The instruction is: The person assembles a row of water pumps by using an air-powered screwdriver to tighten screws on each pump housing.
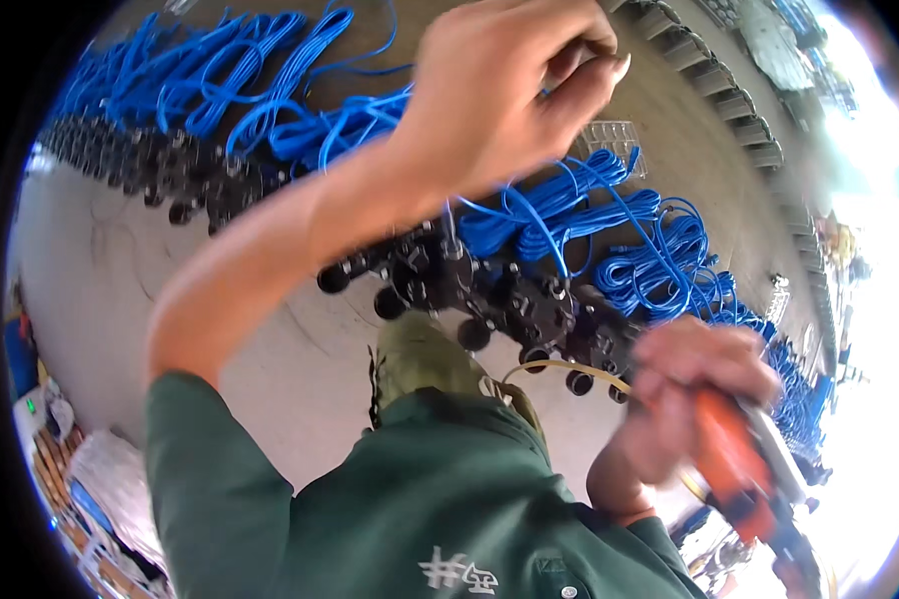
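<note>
My left hand [514,95] is raised over the row of parts, its thumb and fingers curled into a pinch; what they hold, if anything, is too small to make out. Low on the right, my right hand [704,384] is wrapped round an orange and dark hand tool [726,449] with a grey metal part along its side. Both that hand and the tool are smeared by motion. A thin yellow hose or cord [574,368] runs toward the tool. Beneath my left arm lies a row of black round-ended fittings [435,275], attached to coiled blue cables [569,215].
More blue cable bundles [210,75] stretch along the far left side. A wire rack [619,140] stands beyond the cables. Grey metal pieces [714,80] line up in a curve at the far right. A pale plastic-wrapped bundle [120,484] sits at the lower left.
</note>
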Tool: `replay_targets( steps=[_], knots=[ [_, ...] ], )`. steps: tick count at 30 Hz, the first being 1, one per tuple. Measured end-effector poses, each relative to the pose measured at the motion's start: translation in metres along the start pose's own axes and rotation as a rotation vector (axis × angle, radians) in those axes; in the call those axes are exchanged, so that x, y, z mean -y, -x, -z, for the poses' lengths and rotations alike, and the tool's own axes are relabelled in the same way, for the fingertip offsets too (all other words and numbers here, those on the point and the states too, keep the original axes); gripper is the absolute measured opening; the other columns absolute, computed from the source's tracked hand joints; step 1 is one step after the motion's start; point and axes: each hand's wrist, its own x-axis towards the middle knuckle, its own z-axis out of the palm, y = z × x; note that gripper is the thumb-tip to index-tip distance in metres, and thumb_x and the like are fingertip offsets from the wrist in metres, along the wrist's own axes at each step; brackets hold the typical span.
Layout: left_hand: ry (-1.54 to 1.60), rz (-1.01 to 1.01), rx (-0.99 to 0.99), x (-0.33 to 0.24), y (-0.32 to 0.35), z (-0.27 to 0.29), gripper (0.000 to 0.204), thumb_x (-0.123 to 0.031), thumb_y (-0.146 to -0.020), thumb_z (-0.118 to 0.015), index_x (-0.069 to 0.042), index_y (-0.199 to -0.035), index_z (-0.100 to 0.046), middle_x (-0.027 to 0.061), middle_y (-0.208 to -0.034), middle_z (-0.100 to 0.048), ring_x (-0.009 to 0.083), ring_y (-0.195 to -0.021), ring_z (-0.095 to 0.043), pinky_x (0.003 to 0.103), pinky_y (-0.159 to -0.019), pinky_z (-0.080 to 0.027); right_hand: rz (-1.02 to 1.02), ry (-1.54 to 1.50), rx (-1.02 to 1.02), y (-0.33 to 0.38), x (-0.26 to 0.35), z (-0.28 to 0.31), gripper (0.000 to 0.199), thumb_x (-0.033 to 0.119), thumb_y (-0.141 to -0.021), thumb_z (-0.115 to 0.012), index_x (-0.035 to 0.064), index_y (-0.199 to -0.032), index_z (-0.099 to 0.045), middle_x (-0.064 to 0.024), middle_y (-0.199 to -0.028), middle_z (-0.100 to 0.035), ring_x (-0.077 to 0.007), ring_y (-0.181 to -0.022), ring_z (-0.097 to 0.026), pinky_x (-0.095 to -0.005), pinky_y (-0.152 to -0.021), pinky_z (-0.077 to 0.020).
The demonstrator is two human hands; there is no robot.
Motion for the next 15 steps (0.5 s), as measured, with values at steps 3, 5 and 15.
replay_targets(
  steps=[3, 5, 15],
  knots=[
    [0.201, 0.095, -0.189, -0.094, 0.095, 0.013, 0.007, 0.003, -0.082, -0.070, 0.000, -0.085, -0.065, 0.0019, -0.068, -0.054, 0.0099, -0.053, -0.046, 0.024, -0.045, -0.032, 0.099, -0.086, 0.059, 0.001, 0.053, 0.044, 0.044, 0.003, -0.081, -0.053, -0.0021, -0.125, -0.053, -0.0094, -0.096, -0.051, -0.0131, -0.069, -0.054, -0.0318, -0.065, -0.0459],
    [0.364, 0.695, -0.223, -0.152, 0.195, -0.015, 0.002, 0.001, -0.091, -0.063, 0.000, -0.093, -0.064, 0.0002, -0.072, -0.056, 0.0105, -0.058, -0.049, 0.023, -0.053, -0.036, 0.086, -0.147, 0.100, 0.012, 0.070, 0.069, 0.043, 0.004, -0.082, -0.052, -0.0041, -0.124, -0.052, -0.0096, -0.096, -0.051, -0.0126, -0.068, -0.055, -0.0328, -0.068, -0.0455],
    [1.576, 1.695, -1.090, -0.102, 0.339, -0.163, 0.019, -0.015, -0.106, -0.041, -0.002, -0.101, -0.054, 0.0115, -0.084, -0.060, 0.0232, -0.073, -0.055, 0.034, -0.063, -0.046, -0.174, -0.075, -0.044, 0.094, 0.025, 0.066, 0.032, 0.000, -0.078, -0.058, -0.0011, -0.109, -0.050, -0.0144, -0.089, -0.053, -0.0149, -0.059, -0.054, -0.0341, -0.062, -0.0533]
  ],
)
